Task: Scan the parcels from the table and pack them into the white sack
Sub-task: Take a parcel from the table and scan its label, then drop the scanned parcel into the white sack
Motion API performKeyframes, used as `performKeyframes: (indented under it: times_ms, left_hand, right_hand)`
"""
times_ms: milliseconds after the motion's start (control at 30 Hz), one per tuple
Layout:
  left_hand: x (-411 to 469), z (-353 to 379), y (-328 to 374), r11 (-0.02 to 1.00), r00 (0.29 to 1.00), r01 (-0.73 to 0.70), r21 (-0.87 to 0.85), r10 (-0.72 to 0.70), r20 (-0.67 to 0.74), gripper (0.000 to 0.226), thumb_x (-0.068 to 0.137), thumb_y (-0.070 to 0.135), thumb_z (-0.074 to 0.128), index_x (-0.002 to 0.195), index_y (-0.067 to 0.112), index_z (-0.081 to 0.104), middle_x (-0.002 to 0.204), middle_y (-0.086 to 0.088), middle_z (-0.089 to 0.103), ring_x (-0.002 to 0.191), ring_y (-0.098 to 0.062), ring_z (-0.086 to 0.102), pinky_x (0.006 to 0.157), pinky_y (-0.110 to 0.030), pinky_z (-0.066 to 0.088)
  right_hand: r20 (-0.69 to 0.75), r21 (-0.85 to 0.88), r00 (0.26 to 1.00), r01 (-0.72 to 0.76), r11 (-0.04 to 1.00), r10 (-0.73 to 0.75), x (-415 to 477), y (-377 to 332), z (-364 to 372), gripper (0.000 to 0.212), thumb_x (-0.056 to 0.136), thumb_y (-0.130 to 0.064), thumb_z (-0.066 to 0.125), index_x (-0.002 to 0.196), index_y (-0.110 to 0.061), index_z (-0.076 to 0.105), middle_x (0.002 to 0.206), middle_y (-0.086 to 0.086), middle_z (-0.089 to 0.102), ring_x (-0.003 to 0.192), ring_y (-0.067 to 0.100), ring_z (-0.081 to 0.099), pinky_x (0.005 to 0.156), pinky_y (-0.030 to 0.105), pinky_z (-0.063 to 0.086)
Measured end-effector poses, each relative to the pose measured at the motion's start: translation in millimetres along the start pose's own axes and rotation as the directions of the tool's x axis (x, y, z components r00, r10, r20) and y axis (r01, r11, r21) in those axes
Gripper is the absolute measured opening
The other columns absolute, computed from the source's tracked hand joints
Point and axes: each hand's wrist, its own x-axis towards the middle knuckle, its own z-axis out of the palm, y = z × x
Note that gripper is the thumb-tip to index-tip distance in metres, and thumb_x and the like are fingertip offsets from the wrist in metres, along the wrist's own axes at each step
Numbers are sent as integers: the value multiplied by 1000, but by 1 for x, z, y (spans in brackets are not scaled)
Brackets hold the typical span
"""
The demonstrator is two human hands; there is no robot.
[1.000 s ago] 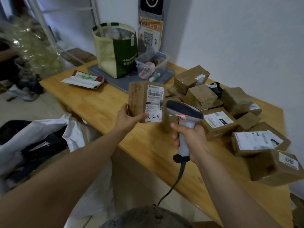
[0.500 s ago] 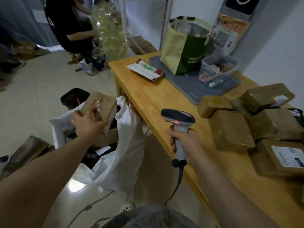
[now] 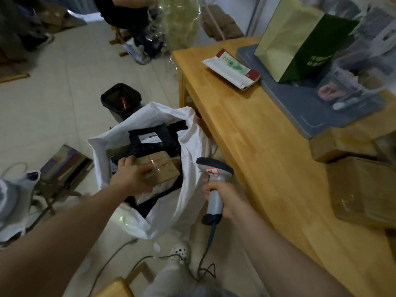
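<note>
The white sack (image 3: 188, 189) stands open on the floor beside the wooden table (image 3: 252, 151), with black mailers (image 3: 153, 136) and other parcels inside. My left hand (image 3: 130, 175) reaches into the sack's mouth and grips a taped brown cardboard parcel (image 3: 161, 169), which lies on the parcels inside. My right hand (image 3: 224, 197) holds the grey handheld scanner (image 3: 214, 174) by its handle, between the sack and the table edge, with its cable hanging to the floor. Several brown parcels (image 3: 362, 189) lie on the table at the right.
A green and yellow bag (image 3: 300, 41) and a clear plastic box (image 3: 360, 82) stand on a grey mat (image 3: 304, 110). A white envelope (image 3: 232, 69) lies near the table's far corner. A black bin (image 3: 121, 99) sits behind the sack. A person sits at the back.
My left hand carried the scanned parcel from above the table leftward and down into the sack. The view swung left to the floor. The scanner stayed in my right hand.
</note>
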Motion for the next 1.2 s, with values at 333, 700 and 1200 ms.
performKeyframes:
  times_ms: [333, 700, 1200]
  left_hand:
    - [-2, 7, -56, 999, 993, 38, -31, -35, 109, 82, 65, 49, 80, 138, 48, 44, 151, -11, 20, 140, -34, 14, 112, -42, 27]
    - [35, -6, 15, 981, 983, -148, -127, 160, 91, 79, 71, 57, 74, 141, 47, 39, 151, -11, 23, 137, -33, 16, 111, -41, 23]
    - [42, -4, 109, 954, 941, -173, -246, 234, 244, 32, 93, 13, 50, 120, 13, 66, 124, -7, 63, 110, -22, 57, 89, -23, 42]
  right_hand:
    - [28, -19, 976, -216, 976, 217, 74, 46, 66, 36, 75, -9, 73, 109, -2, 61, 97, 17, 63, 82, 31, 61, 69, 36, 53]
    - [-391, 184, 914, 191, 964, -106, 30, 8, -7, 36, 69, 3, 74, 104, -4, 68, 93, 10, 70, 73, 23, 66, 60, 31, 52]
    - [-297, 171, 946, 189, 967, -132, 2, 8, -39, 38, 71, 1, 75, 108, -6, 70, 103, 12, 70, 86, 24, 66, 65, 31, 51]
